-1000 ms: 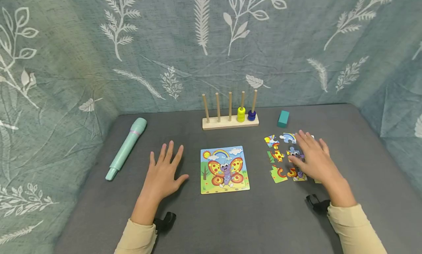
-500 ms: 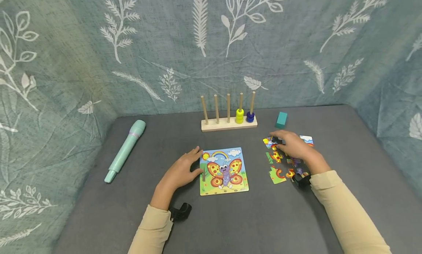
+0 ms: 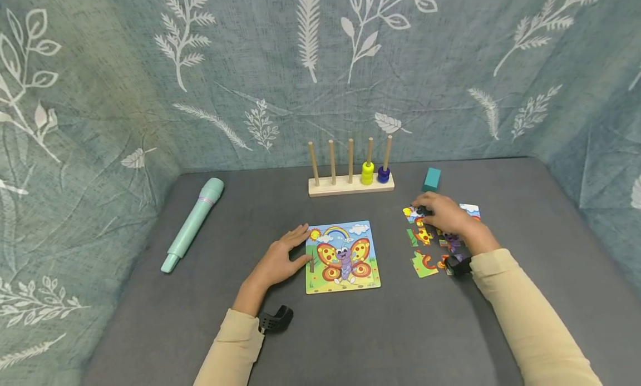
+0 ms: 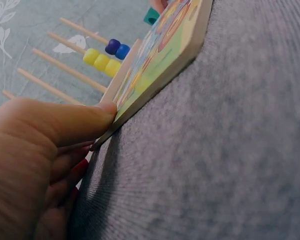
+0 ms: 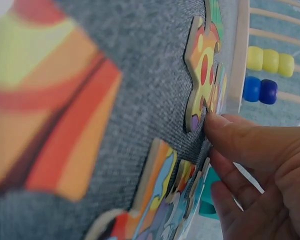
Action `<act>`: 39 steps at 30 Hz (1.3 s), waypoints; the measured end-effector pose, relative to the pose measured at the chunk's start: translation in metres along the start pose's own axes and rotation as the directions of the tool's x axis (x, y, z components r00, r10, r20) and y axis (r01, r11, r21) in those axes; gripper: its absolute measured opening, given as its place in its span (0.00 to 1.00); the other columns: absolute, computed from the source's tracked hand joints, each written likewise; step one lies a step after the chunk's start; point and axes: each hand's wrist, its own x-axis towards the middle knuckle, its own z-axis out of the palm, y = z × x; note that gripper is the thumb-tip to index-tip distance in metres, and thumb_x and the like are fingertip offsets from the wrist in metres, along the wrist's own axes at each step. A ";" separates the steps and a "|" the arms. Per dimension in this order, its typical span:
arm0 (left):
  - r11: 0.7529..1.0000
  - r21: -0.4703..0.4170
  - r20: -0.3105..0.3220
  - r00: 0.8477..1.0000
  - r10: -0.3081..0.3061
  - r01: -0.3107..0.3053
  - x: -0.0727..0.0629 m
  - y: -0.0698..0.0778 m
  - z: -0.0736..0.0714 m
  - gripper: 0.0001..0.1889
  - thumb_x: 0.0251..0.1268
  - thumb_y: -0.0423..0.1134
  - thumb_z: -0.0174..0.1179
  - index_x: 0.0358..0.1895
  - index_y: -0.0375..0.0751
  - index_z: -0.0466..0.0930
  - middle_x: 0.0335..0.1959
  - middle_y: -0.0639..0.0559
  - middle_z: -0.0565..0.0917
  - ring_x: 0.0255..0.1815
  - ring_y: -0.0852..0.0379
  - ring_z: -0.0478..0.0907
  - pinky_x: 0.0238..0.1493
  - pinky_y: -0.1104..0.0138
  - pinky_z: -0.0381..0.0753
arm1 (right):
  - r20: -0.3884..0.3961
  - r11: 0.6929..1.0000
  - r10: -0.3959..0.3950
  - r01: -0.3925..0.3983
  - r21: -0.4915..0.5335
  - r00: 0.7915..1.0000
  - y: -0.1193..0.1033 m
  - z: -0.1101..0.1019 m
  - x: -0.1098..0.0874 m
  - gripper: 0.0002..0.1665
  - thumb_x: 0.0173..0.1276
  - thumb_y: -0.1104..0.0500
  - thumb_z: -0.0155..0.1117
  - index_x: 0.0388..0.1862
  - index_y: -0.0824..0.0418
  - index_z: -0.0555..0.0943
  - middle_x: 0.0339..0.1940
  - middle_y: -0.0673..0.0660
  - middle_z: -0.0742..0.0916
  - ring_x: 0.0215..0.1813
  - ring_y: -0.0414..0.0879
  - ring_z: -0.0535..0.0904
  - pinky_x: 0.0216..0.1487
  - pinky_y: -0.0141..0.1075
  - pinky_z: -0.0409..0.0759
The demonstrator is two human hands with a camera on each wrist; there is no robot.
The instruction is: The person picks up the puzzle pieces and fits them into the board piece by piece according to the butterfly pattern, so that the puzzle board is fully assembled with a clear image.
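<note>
Leaf-print drape (image 3: 280,58), grey tabletop (image 3: 370,341), left fingers (image 3: 295,236) wide against board (image 3: 345,269), right fingers (image 3: 429,199), hold unclear

Gap between board (image 3: 343,258) and 5 pegs (image 3: 350,161)

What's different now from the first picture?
The left hand moved right and now touches the left edge of the butterfly board. The right hand moved left and forward to the top loose puzzle pieces; I can't tell whether it holds one. The board, peg stand, teal block and mint-green stick stayed put.
</note>
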 end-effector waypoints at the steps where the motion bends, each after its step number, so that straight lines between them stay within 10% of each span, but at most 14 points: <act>1: 1.000 0.002 -0.004 1.000 0.005 -0.005 0.000 0.000 0.000 0.34 0.63 0.45 0.62 0.70 0.40 0.63 0.73 0.43 0.61 0.74 0.40 0.56 0.71 0.43 0.60 | -0.009 1.000 -0.001 0.001 -0.001 1.000 0.000 0.000 0.001 0.24 0.63 0.67 0.64 0.58 0.68 0.76 0.60 0.69 0.76 0.61 0.66 0.71 0.59 0.59 0.74; 21: 1.000 0.028 -0.031 0.999 0.015 -0.014 -0.003 -0.002 0.004 0.34 0.61 0.46 0.63 0.70 0.40 0.64 0.73 0.46 0.62 0.74 0.44 0.57 0.73 0.46 0.59 | -0.043 0.998 0.067 -0.066 0.022 0.997 -0.009 -0.004 -0.001 0.25 0.66 0.61 0.62 0.60 0.70 0.74 0.56 0.71 0.77 0.56 0.65 0.74 0.57 0.58 0.75; 39: 0.999 0.050 -0.033 0.999 0.011 -0.009 -0.004 -0.001 0.002 0.34 0.61 0.48 0.63 0.70 0.42 0.64 0.73 0.47 0.62 0.74 0.45 0.58 0.72 0.46 0.60 | -0.160 0.991 -0.082 0.097 0.088 0.984 -0.090 0.030 -0.002 0.25 0.66 0.59 0.64 0.60 0.66 0.76 0.53 0.63 0.78 0.56 0.58 0.75 0.56 0.53 0.77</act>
